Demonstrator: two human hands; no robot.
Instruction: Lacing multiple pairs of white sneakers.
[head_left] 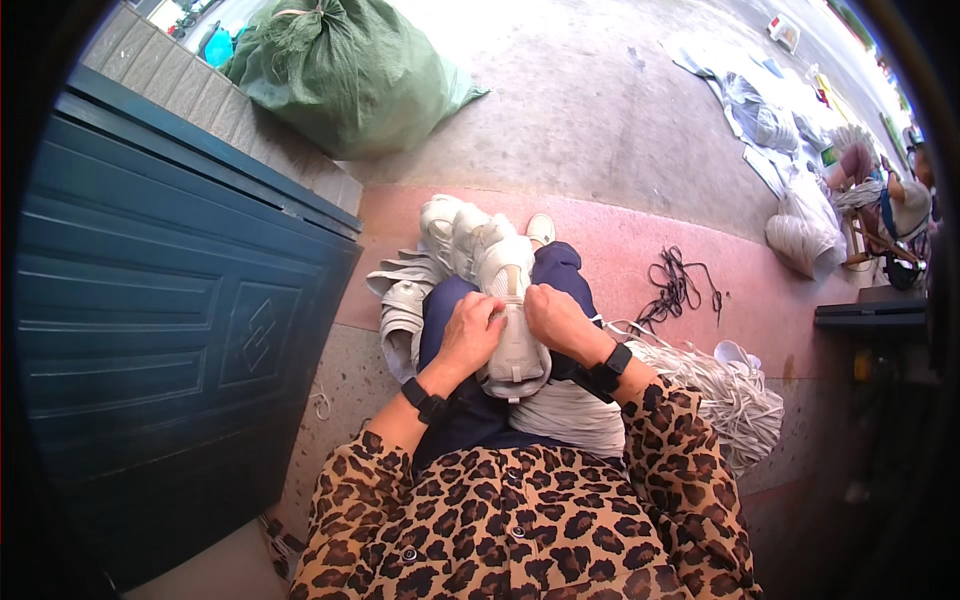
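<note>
A cream-white sneaker (518,345) lies across my lap, its heel end toward me. My left hand (472,332) is closed at the left edge of its lacing area, thumb and fingertips together. On the opposite edge, my right hand (562,320) pinches with curled fingers. Whatever sits between the fingertips of either hand is too small to make out. A thin white lace (625,328) trails out by my right wrist toward a heap of white laces (740,415). More white shoes (462,235) lie just beyond the sneaker.
Stacked pale shoe pieces (402,310) stand by my left knee. A tangle of black laces (678,288) lies on the pink floor to the right. A dark blue panelled door (170,330) borders the left. Farther off are a green sack (350,85), a white sack (805,230) and a seated person (905,205).
</note>
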